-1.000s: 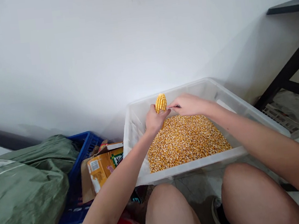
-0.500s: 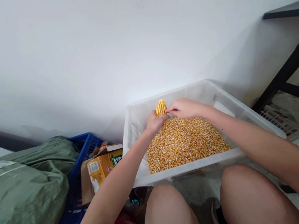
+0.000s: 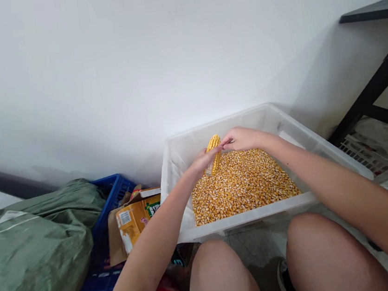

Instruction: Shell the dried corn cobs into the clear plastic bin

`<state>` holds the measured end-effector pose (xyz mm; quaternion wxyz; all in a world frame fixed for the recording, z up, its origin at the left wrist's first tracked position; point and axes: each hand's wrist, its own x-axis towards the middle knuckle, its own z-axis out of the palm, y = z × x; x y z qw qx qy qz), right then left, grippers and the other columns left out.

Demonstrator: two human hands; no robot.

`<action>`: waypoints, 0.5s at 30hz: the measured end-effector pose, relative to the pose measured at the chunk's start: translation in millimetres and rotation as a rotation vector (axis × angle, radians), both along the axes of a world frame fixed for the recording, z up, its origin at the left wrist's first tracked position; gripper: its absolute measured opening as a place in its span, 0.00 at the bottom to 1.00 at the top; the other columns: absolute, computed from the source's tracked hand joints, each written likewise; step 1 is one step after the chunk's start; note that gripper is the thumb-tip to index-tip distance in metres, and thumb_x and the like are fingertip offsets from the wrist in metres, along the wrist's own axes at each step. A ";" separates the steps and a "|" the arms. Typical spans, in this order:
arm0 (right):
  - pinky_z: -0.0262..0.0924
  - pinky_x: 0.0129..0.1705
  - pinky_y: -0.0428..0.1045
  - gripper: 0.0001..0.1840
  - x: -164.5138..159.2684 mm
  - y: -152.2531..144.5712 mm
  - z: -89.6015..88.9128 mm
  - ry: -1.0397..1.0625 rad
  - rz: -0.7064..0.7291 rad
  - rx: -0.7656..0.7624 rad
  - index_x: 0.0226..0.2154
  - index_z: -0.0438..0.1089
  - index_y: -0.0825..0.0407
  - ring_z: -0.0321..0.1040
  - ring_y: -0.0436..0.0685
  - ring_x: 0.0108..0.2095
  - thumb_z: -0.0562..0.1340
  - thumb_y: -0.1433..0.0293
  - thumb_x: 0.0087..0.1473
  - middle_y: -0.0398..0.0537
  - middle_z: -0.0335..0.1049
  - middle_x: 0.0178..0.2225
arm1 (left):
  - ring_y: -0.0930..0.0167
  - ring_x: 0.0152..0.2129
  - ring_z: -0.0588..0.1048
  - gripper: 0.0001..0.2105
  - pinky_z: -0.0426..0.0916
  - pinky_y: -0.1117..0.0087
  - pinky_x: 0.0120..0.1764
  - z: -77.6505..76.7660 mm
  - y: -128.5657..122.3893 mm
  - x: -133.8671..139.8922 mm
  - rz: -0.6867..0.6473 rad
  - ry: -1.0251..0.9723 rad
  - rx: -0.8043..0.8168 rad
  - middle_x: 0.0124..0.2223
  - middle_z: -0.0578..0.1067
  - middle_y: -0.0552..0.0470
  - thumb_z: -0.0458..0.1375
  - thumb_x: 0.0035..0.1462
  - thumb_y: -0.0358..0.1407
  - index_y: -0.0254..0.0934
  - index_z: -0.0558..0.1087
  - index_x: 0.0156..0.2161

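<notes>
In white tub: loose kernels | left fingers wrapped round cob | right fingers pinching thin, mostly hidden tool

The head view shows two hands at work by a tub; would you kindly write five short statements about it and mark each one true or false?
1. The left hand grips a corn cob. True.
2. The tub is bright red. False: the tub is whitish.
3. Loose corn kernels lie heaped in the tub. True.
4. The right hand rests on the tub's front rim. False: it is close beside the left hand and the cob.
5. A green covering lies to the left of the tub. True.
</notes>
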<state>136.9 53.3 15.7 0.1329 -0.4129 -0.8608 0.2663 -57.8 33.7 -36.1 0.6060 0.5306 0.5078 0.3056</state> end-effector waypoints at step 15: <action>0.56 0.15 0.44 0.17 31.0 32.9 -20.3 0.374 -0.429 -0.243 0.46 0.72 0.55 0.51 0.44 0.16 0.63 0.66 0.54 0.52 0.76 0.38 | 0.65 0.36 0.72 0.18 0.66 0.66 0.39 -10.6 8.9 -2.8 0.131 0.234 0.185 0.36 0.73 0.47 0.52 0.56 0.50 0.37 0.67 0.42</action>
